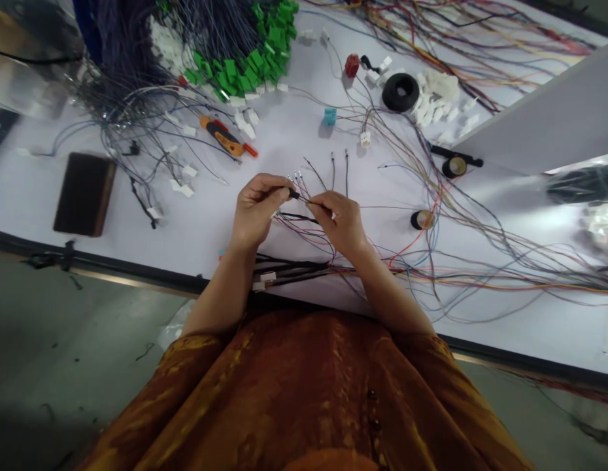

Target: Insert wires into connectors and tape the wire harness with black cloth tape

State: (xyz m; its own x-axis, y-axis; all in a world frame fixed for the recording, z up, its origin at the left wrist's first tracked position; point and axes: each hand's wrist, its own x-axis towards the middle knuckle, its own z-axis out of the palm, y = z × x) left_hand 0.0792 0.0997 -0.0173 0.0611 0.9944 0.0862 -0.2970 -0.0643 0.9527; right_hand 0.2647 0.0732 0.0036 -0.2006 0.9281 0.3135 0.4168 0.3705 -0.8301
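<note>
Between the thumb and fingers of my left hand (256, 209) is a small black connector (294, 194). My right hand (340, 221) pinches a thin wire (304, 199) close to the connector's right end. Whether the wire's tip sits inside the connector is too small to tell. Several loose wires with metal terminals (297, 175) stick up just behind my fingers. Below my hands, black-sleeved cables (294, 267) and white connectors (267, 277) lie near the table's front edge.
A bundle with green connectors (255, 69) lies at the back left, near an orange-and-black cutter (223, 137). A dark phone-like slab (85, 194) rests at left. Black tape (401, 92), a blue connector (329, 117) and a red connector (352, 65) lie behind. A white panel (539, 108) stands at right.
</note>
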